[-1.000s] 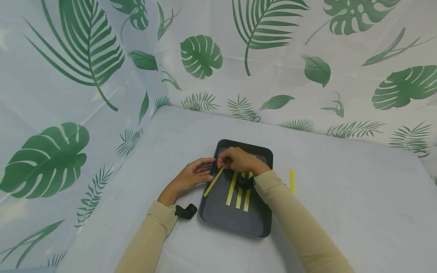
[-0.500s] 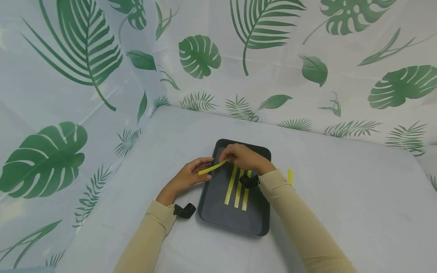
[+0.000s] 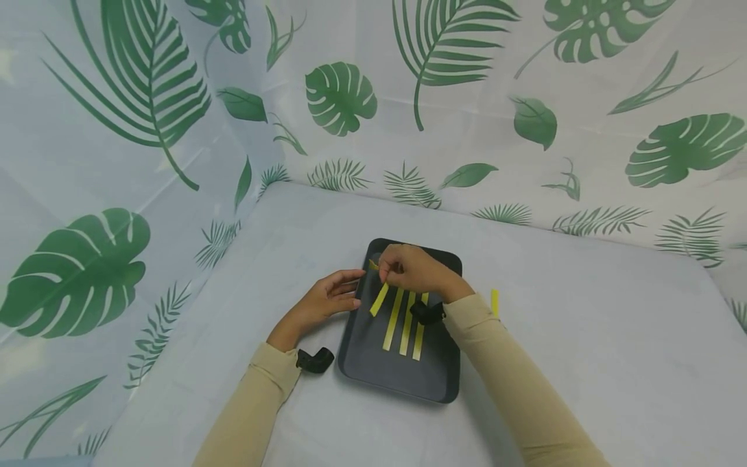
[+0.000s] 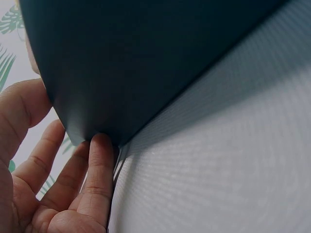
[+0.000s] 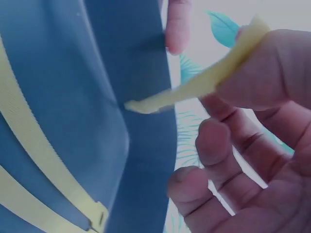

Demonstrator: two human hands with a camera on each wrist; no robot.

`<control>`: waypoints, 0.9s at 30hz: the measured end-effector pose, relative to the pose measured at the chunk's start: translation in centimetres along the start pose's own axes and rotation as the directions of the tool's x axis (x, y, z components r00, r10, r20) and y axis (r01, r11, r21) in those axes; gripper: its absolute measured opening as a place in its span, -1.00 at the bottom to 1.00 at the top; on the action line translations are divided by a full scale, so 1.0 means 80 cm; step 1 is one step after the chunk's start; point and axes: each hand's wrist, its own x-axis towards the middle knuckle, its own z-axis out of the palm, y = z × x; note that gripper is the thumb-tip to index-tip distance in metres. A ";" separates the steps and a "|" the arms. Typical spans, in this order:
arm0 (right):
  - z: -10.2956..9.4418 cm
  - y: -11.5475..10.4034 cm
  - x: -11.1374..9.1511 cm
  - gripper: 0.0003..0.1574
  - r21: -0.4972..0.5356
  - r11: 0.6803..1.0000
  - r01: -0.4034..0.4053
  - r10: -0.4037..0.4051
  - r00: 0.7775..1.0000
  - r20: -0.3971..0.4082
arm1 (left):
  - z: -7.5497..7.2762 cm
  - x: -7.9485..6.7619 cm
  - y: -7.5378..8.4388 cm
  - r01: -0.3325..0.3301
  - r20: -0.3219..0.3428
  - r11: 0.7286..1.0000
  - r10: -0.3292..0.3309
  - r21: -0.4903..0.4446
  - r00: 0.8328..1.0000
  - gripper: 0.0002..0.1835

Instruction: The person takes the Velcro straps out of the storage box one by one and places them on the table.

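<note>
My right hand [image 3: 411, 269] is over the upper left of a dark grey tray [image 3: 397, 383], pinching a narrow yellow strip [image 3: 379, 299] between thumb and finger. One end of the strip hangs down over the tray, and a short bit shows past the fingertips. In the right wrist view the strip [image 5: 194, 90] looks thin and bendy, slightly blurred. Three similar yellow strips [image 3: 393, 321] lie side by side on the tray floor, their upper ends hidden by the right hand. My left hand [image 3: 318, 301] has its fingers spread, with fingertips against the tray's outer left wall [image 4: 97, 97].
Another yellow strip [image 3: 495, 301] lies on the white table cover [image 3: 583, 337] right of the tray, partly behind the right sleeve. Black wrist cameras [image 3: 315, 361] sit on both wrists. Leaf-printed curtains [image 3: 344, 97] enclose the back and left sides.
The pinched strip swung up from the tray's left side toward the left hand, then down again, now hanging steeper and nearer the lying strips. The left hand stays at the tray wall.
</note>
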 end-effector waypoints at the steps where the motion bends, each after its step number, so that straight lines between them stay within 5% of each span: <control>1: -0.001 -0.002 -0.001 -0.72 0.004 1.000 0.009 -0.009 1.000 -0.015 | 0.000 0.000 0.000 0.000 0.000 1.000 0.000 0.001 1.000 -0.30; 11: -0.018 -0.026 -0.013 -0.71 0.059 0.997 -0.039 0.046 0.991 -0.127 | 0.002 -0.001 0.001 0.019 -0.001 1.000 -0.019 0.006 1.000 -0.28; 27: -0.042 -0.035 -0.046 -0.94 0.035 0.993 -0.114 0.118 0.981 -0.153 | 0.000 -0.001 -0.002 0.023 0.005 0.999 -0.024 0.022 1.000 -0.27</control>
